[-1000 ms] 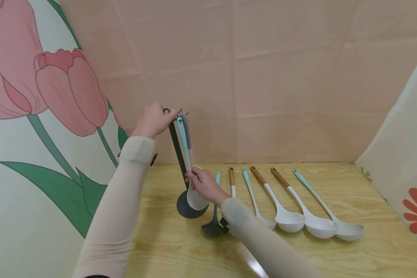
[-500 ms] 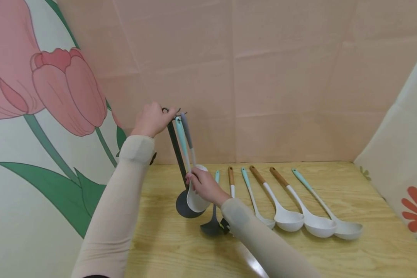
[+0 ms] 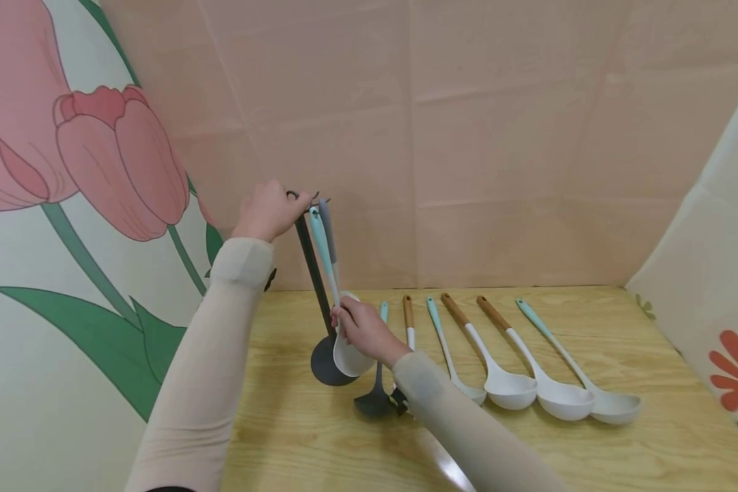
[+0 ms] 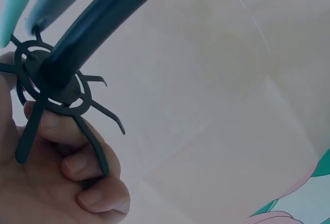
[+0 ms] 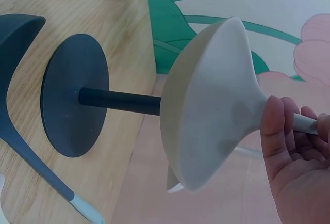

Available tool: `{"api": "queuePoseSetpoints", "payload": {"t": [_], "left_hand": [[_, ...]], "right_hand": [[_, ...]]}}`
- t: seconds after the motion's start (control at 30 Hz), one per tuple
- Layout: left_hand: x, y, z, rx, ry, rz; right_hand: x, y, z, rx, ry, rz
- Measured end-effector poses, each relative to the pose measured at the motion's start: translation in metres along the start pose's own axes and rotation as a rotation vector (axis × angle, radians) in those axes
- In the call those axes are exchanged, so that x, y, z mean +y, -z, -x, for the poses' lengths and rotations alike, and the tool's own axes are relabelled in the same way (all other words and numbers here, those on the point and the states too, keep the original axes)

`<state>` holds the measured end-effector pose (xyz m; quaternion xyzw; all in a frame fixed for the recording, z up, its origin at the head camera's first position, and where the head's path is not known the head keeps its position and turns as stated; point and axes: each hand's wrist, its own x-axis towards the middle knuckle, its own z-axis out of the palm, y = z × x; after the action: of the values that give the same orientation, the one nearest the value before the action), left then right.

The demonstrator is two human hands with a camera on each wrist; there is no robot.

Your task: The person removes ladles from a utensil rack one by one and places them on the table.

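Observation:
In the head view my left hand [image 3: 266,212] grips the top of a black utensil stand [image 3: 312,266]. The left wrist view shows its fingers curled under the ring of hooks [image 4: 95,144]. Hanging from the stand is a pale ladle with a turquoise handle [image 3: 322,239]; my right hand [image 3: 369,331] pinches its neck just above the bowl [image 5: 221,100]. Behind it hangs a ladle with a grey-blue handle [image 3: 329,232], its bowl mostly hidden. The stand's round base [image 5: 75,97] rests on the table, below the ladle bowls.
A dark ladle [image 3: 375,402] with a turquoise handle tip lies just right of the stand. Farther right, several more ladles lie in a row, including a brown-handled white ladle [image 3: 512,391]. My right forearm hides part of the row. A pink-beige backdrop [image 3: 498,150] rises behind the table.
The grey-handled ladle swung rightward, then back behind the turquoise-handled one. My right hand keeps its pinch and has barely moved; the left hand stays on the stand's top.

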<state>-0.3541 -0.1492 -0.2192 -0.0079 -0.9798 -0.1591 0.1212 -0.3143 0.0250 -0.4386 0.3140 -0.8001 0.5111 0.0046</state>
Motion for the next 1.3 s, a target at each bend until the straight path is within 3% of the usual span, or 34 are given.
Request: {"api": "queuePoseSetpoints", "payload": {"t": [0.5, 1.3], "left_hand": [[-0.001, 0.007, 0.001, -0.081, 0.015, 0.060], [-0.002, 0.007, 0.002, -0.106, 0.028, 0.084]], "right_hand": [[-0.001, 0.004, 0.003, 0.015, 0.020, 0.022], [0.003, 0.016, 0.017, 0.014, 0.053, 0.011]]}}
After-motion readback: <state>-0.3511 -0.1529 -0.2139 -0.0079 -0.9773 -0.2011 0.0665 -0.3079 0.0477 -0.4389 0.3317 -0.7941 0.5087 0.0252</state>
